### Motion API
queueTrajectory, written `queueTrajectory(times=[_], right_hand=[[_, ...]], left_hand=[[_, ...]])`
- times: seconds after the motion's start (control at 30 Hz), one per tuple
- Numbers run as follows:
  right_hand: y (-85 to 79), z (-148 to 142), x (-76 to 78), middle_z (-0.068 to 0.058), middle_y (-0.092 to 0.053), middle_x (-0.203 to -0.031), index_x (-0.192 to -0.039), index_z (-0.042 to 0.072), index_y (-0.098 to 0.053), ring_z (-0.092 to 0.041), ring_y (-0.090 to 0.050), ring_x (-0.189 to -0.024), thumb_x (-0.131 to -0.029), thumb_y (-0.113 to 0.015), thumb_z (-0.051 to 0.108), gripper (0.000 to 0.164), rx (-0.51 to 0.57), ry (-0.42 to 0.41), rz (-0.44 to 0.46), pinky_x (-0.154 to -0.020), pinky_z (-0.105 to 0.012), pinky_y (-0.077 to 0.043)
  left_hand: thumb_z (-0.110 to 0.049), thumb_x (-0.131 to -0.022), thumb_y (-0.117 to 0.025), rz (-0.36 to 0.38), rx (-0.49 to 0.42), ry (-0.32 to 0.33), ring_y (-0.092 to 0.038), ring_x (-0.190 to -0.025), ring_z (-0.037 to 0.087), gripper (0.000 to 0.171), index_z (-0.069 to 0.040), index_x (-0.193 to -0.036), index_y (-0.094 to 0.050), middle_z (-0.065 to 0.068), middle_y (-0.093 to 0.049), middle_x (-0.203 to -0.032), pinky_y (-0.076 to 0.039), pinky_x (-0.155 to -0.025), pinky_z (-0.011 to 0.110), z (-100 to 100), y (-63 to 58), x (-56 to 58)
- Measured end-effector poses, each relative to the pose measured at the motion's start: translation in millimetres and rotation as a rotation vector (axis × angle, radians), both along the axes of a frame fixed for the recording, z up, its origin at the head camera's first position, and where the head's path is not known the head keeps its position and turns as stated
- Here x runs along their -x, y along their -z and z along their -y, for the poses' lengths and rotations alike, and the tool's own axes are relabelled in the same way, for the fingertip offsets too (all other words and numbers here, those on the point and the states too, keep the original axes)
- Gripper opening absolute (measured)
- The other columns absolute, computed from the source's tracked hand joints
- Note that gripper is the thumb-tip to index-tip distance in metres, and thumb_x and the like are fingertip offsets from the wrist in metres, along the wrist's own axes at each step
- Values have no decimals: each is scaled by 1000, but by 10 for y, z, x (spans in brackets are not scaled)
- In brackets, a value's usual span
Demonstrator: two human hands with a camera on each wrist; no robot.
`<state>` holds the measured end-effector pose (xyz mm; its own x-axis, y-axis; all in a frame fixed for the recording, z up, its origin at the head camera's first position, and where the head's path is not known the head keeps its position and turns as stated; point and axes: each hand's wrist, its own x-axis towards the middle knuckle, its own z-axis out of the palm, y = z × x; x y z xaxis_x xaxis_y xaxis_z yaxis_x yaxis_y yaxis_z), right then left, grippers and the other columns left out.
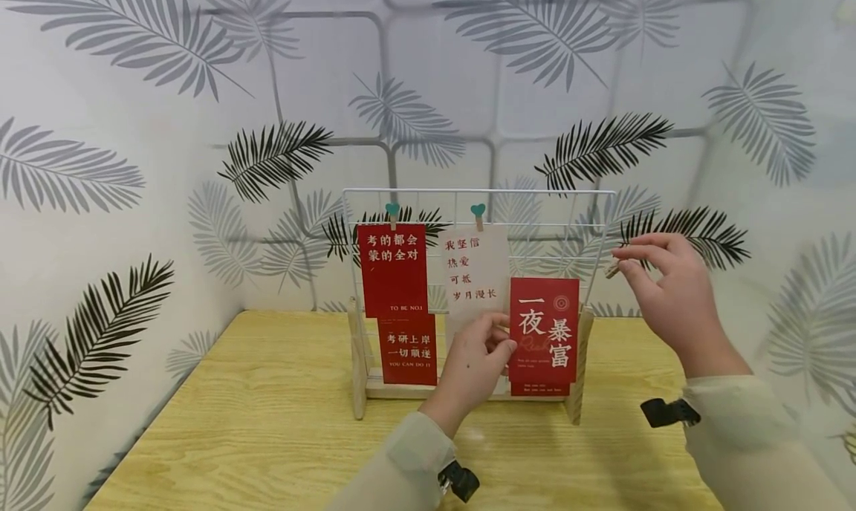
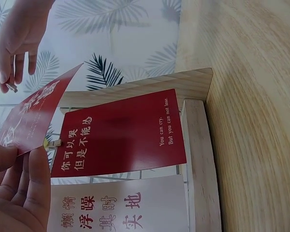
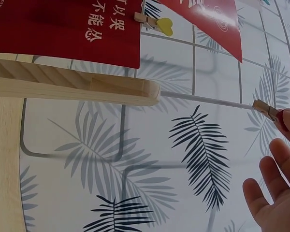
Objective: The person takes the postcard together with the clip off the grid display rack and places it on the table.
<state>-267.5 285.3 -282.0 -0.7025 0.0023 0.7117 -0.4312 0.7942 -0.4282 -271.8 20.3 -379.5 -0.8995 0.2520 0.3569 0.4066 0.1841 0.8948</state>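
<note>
My left hand (image 1: 473,362) pinches the left edge of a red card (image 1: 543,310) with white characters, held out in front of the wire grid. In the left wrist view that card tilts away from a second red card (image 2: 121,135), which a small clip (image 2: 53,143) with a yellow heart fastens to the grid. My right hand (image 1: 672,288) is raised at the grid's right side. Between its thumb and finger it pinches a small wooden clothespin (image 3: 265,108) with a red piece on it. The clothespin is apart from the card.
A white wire grid (image 1: 428,191) stands on a wooden base on the wood-grain table (image 1: 254,422). Two red cards hang at its left, the upper (image 1: 393,273) under a teal heart clip (image 1: 392,211). A white card (image 1: 476,266) hangs mid-grid. Leaf-patterned wallpaper (image 1: 435,50) rises behind.
</note>
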Motion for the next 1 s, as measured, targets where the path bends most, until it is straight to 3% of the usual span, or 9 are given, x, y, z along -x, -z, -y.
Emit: queueTrajectory(times=[0.4,0.67,0.87,1.0], right_hand=[[163,-86,-10,-17,-55,-125,-113,-1,-73,-40,-46,-121,-103,-59,17,25,8,-25,13,-97,-64,-35],[271,-128,-14,-19,-54,-127,-116,-2,-71,-43,-45,-123,-105,-56,19,28,28,-13,61,-94,-68,-36],[419,-192,-38,-19,-54,-128,-116,-2,-71,-44,-47,-120,-106,-54,24,33,44,-6,110,-91,-68,-38],[541,-232,-68,-19,-54,-129,-117,-1,-71,-44,-49,-118,-106,-53,27,35,52,-7,137,-90,-67,-40]], left_hand=[[-12,-100,-65,55,-12,21,-64,-72,15,27,-18,-126,-63,-7,-67,-91,-57,-64,30,24,60,-58],[-11,-99,-66,113,-35,30,-64,-74,15,25,-20,-122,-64,-6,-67,-91,-58,-63,31,27,126,-105],[-5,-98,-64,128,-58,75,-63,-74,15,23,-15,-120,-64,-3,-66,-89,-60,-66,39,31,208,-150],[-5,-98,-64,153,-55,92,-64,-71,15,20,-16,-115,-63,-2,-67,-88,-60,-65,38,19,273,-187]])
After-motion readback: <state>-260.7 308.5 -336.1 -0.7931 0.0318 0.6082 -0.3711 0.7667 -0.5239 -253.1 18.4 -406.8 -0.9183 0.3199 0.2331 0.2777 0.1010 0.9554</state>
